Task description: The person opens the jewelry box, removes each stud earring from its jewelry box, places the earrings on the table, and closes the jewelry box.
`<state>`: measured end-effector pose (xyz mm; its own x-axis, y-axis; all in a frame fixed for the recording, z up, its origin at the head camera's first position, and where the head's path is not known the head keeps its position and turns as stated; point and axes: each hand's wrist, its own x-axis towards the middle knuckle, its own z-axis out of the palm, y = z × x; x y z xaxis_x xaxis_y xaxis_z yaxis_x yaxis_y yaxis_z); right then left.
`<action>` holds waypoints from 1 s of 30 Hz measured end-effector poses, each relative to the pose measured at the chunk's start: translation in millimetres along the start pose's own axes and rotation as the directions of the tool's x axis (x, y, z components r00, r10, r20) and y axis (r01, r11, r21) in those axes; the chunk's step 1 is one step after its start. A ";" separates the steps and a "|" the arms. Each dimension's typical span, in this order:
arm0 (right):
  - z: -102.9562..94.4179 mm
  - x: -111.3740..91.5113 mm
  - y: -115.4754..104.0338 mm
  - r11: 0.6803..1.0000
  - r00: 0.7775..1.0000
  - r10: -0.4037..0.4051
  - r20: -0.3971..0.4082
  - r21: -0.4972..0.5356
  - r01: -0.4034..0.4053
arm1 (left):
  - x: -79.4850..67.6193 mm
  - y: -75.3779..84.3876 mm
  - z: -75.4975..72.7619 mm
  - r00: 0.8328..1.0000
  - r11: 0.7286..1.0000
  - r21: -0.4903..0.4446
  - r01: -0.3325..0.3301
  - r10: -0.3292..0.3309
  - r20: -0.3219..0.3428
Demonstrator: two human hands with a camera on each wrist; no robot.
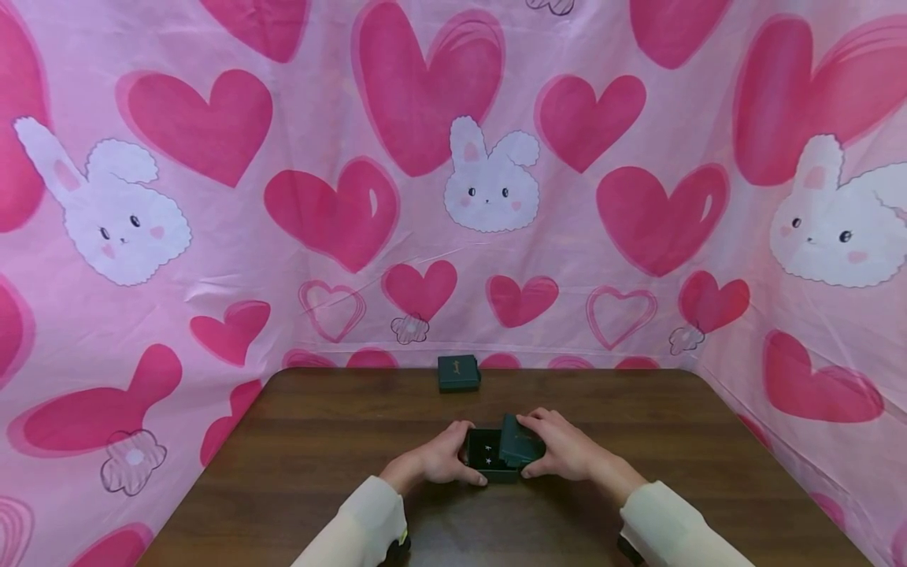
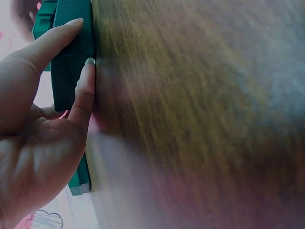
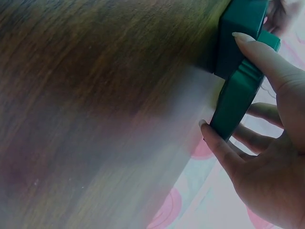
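In the head view a small dark green jewelry box (image 1: 501, 476) lies on the table, its black inside showing two tiny silver star-like pieces (image 1: 488, 461). My left hand (image 1: 442, 458) grips the box by its left end, thumb at the near side. The green lid (image 1: 521, 442) leans tilted over the right part of the box, held by my right hand (image 1: 564, 446) between thumb and fingers. From the right wrist, the lid (image 3: 238, 98) slants against the box (image 3: 241, 24). The left wrist view has the thumb and fingers around the box (image 2: 71, 78).
A second green box (image 1: 458, 373), closed and with gold lettering on top, stands at the back edge of the brown wooden table (image 1: 340, 417). Pink cloth (image 1: 425, 244) printed with hearts and rabbits hangs behind and at both sides.
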<state>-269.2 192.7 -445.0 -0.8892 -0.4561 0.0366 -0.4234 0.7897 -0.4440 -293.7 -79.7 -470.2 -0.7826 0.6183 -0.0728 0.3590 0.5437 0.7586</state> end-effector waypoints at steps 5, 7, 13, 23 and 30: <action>-2.6 0.9 -2.1 0.999 1.000 0.026 0.017 0.024 -0.026 | -0.5 0.4 0.6 1.000 1.000 0.020 -0.004 0.004 -0.007; -3.7 0.8 -2.7 0.999 0.999 0.032 0.018 0.027 -0.033 | -0.8 0.8 0.7 1.000 1.000 0.026 -0.003 0.003 -0.007; -4.9 1.1 -2.9 0.999 0.999 0.036 0.008 0.015 -0.036 | -0.9 1.3 0.4 1.000 1.000 0.028 0.000 0.000 -0.002; -3.3 6.4 0.0 0.998 0.998 0.064 0.002 0.009 -0.064 | 0.4 -0.3 1.1 1.000 0.999 0.039 -0.008 0.009 -0.010; -2.8 9.8 3.9 0.998 0.998 0.066 -0.003 -0.001 -0.066 | 0.4 -0.3 1.5 1.000 0.999 0.037 -0.011 0.011 -0.008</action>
<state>-280.1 192.5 -443.9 -0.9154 -0.4023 0.0098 -0.3645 0.8185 -0.4441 -293.4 -78.7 -471.4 -0.7822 0.6202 -0.0593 0.3864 0.5576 0.7347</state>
